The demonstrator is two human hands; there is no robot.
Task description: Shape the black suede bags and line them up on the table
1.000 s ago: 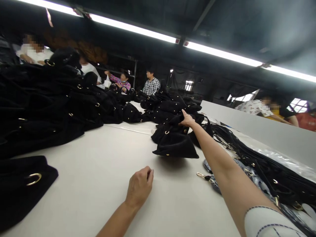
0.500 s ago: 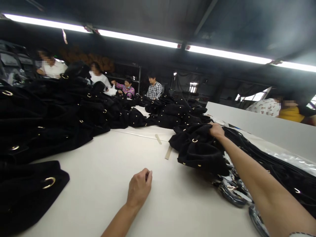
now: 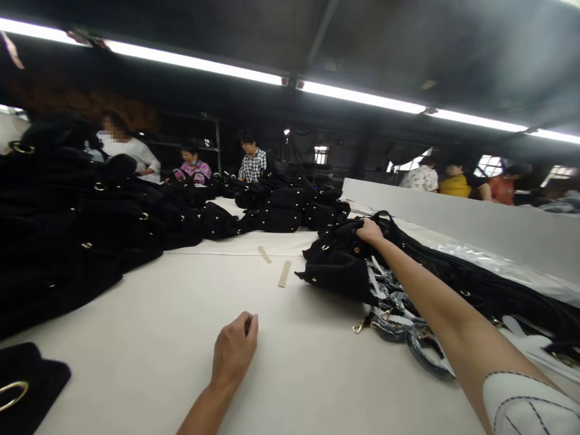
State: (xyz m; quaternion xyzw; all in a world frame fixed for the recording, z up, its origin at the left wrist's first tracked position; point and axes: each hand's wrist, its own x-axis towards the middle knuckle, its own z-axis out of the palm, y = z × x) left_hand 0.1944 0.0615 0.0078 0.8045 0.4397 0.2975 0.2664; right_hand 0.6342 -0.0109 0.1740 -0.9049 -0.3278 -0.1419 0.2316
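Note:
My right hand [image 3: 369,231] reaches far over the table and grips the top of a black cloth bag [image 3: 338,275] with gold-coloured rings and studs. The bag sags onto the white table [image 3: 281,374]. Below my right forearm lie coiled dark straps [image 3: 426,356] in clear plastic, with gold clasps and white tags. My left hand [image 3: 234,347] rests on the table as a loose fist, apart from the bag, with nothing visible in it. Two pale strips, one nearer [image 3: 284,273] and one farther [image 3: 264,254], lie left of the bag.
Black bags are heaped along the left [image 3: 90,235] and the back [image 3: 281,208]. Another bag's corner [image 3: 38,374] shows at lower left. Long black straps [image 3: 480,284] run down the right, beside clear plastic [image 3: 475,258] and a white partition [image 3: 453,208]. Several people work beyond.
The view has turned to the right. My right hand keeps its grip on the bag, which now hangs lower and farther back, with more of the coiled straps uncovered. My left hand stays closed.

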